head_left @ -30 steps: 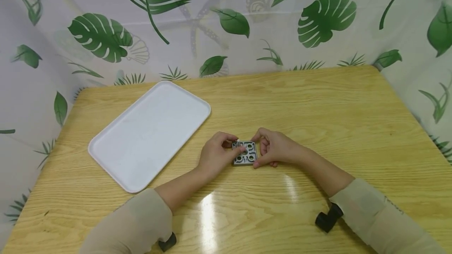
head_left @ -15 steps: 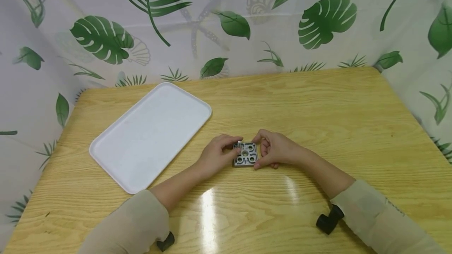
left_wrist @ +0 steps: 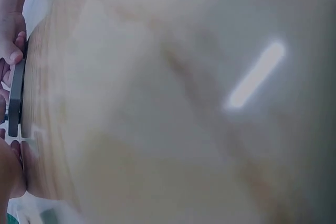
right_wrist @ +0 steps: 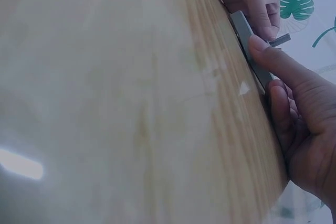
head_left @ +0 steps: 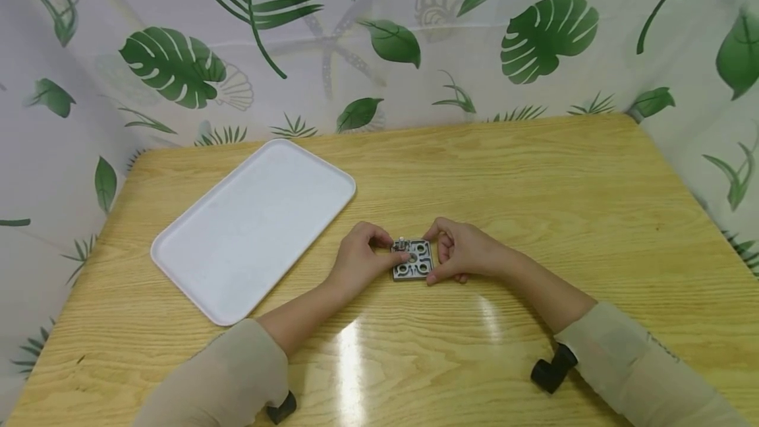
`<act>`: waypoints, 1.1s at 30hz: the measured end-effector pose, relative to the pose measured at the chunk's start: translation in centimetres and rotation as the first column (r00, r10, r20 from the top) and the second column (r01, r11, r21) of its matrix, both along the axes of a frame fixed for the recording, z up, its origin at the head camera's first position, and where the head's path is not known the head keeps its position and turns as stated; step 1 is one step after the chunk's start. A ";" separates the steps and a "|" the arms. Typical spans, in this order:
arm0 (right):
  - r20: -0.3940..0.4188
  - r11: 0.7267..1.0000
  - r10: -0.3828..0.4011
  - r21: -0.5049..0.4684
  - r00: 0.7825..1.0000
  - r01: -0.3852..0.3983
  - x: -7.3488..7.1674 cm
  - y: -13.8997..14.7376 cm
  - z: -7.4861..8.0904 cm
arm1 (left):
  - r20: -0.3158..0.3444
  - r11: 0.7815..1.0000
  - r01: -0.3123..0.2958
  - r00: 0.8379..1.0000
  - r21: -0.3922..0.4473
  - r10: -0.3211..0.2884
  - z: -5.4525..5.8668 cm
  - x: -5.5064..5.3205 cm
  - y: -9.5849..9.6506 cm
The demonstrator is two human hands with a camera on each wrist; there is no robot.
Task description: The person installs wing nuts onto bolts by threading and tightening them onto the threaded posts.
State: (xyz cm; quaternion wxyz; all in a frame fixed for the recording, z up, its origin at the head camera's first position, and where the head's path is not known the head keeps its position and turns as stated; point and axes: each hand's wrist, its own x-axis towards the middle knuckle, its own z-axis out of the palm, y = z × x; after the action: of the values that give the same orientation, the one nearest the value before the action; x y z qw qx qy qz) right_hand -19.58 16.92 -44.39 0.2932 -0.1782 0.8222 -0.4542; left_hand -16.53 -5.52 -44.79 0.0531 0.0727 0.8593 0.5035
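A square grey metal plate (head_left: pixel 420 267) with several round holes lies before me in the head view. A small grey screw (head_left: pixel 402 241) stands at its far left corner; the right wrist view shows this screw (right_wrist: pixel 280 40) jutting from the plate (right_wrist: pixel 242 30). My left hand (head_left: pixel 360 257) has its thumb and index finger at the screw, the thumb stretched over the plate. Exactly where the fingertips meet the screw is partly hidden. My right hand (head_left: pixel 468 250) grips the plate's right side between thumb and index finger.
A white rectangular tray (head_left: pixel 252 226) rests slantwise at the left of the wooden table (head_left: pixel 534 183). Behind the table hangs a leaf-patterned cloth (head_left: pixel 456 51). A black device (head_left: pixel 553 369) sits by the right sleeve.
The left index finger slid forward past the screw, then came back left while the thumb reached further over the plate. The right hand keeps its grip, nearly still.
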 end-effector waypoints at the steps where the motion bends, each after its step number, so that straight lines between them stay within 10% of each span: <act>1: 0.000 1.000 0.000 0.001 1.000 0.000 0.0 0.0 0.0 | -0.013 1.000 -0.002 1.000 -0.005 0.002 -0.1 0.0 0.0; 16: -0.004 1.000 -0.004 0.001 1.000 0.004 0.1 -0.1 0.2 | -0.048 0.990 0.114 0.992 -0.083 -0.118 -0.4 -0.4 -0.2; 22: -0.004 1.000 -0.004 0.005 1.000 0.004 0.1 0.0 0.2 | -0.007 0.884 0.326 0.937 -0.336 -0.349 0.7 -2.1 -1.0; 26: -0.004 1.000 -0.002 0.002 1.000 0.002 0.1 0.0 0.1 | 0.064 0.839 0.437 0.895 -0.323 -0.441 1.2 -3.0 -1.4; 29: -0.004 1.000 0.001 0.001 1.000 -0.001 0.2 0.0 0.2 | 0.124 0.877 0.427 0.904 -0.219 -0.409 1.2 -3.0 -1.5; 33: -0.003 1.000 0.003 0.000 1.000 -0.003 0.1 0.0 0.2 | 0.142 0.966 0.249 0.961 -0.067 -0.238 0.8 -1.9 -0.9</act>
State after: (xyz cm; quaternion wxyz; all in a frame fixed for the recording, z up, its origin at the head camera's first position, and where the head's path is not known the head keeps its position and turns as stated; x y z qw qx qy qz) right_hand -19.44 16.89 -44.21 0.2926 -0.1800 0.8223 -0.4537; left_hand -18.42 -6.43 -44.00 0.1748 0.1420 0.8588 0.4601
